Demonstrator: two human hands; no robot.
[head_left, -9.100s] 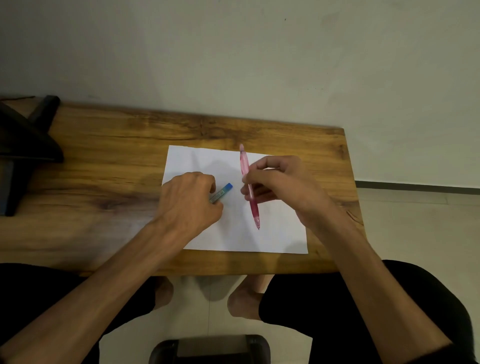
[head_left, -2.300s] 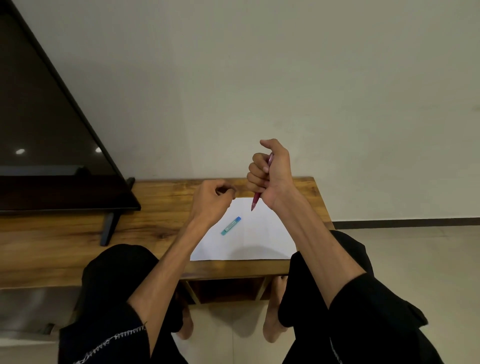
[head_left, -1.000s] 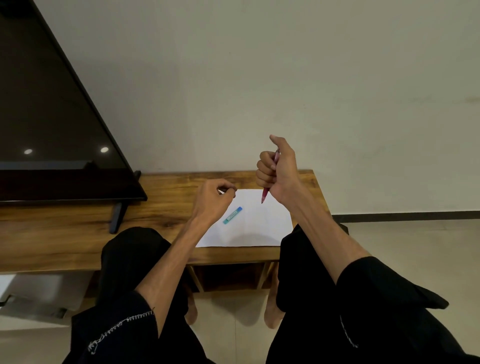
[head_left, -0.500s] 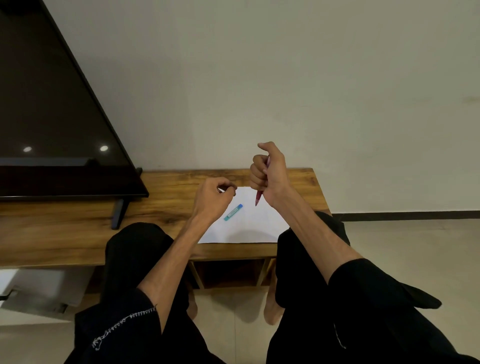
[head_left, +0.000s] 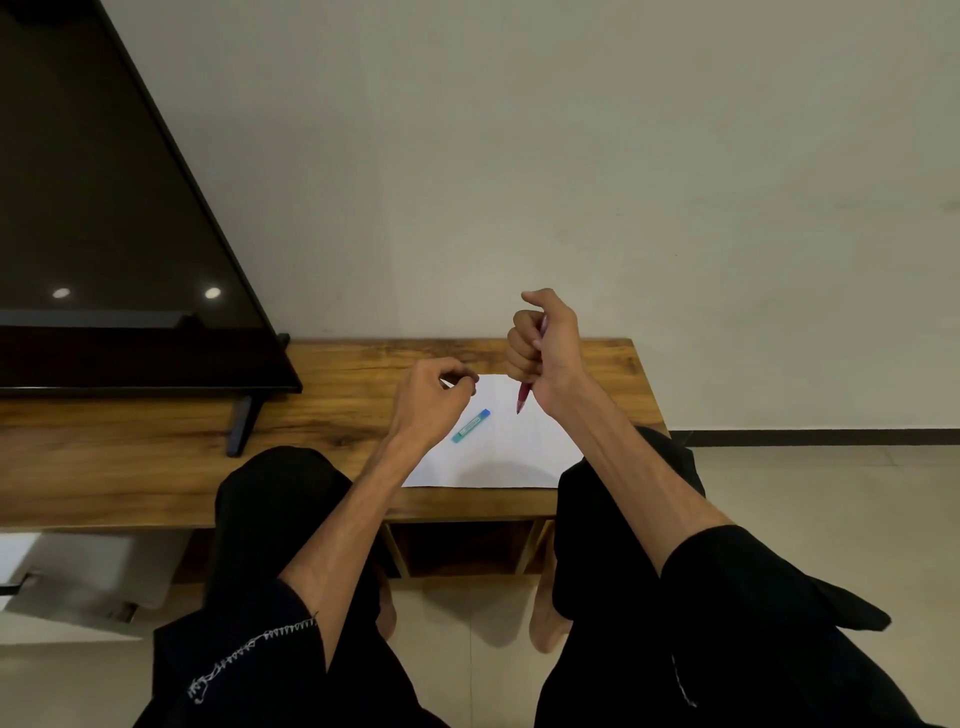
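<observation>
My right hand (head_left: 545, 343) is raised above the table in a fist around a pink mechanical pencil (head_left: 522, 399). The thumb lies over the pencil's top end and the tip points down toward the white paper (head_left: 509, 457). My left hand (head_left: 431, 400) hovers just left of it, fingers curled with thumb and forefinger tips close together. I cannot tell if anything thin is pinched there. A small blue lead case (head_left: 470, 426) lies slantwise on the paper below my left hand, touched by neither hand.
The paper rests on a low wooden table (head_left: 337, 374) against a plain wall. A large dark TV screen (head_left: 104, 234) stands at the left on a black foot (head_left: 241, 428). My knees in black trousers crowd the table's front edge.
Nine seconds ago my left hand held the blue case and my right held the pencil loosely over the paper. Now the case lies free and the pencil is fisted upright. In the last second the hands barely shift.
</observation>
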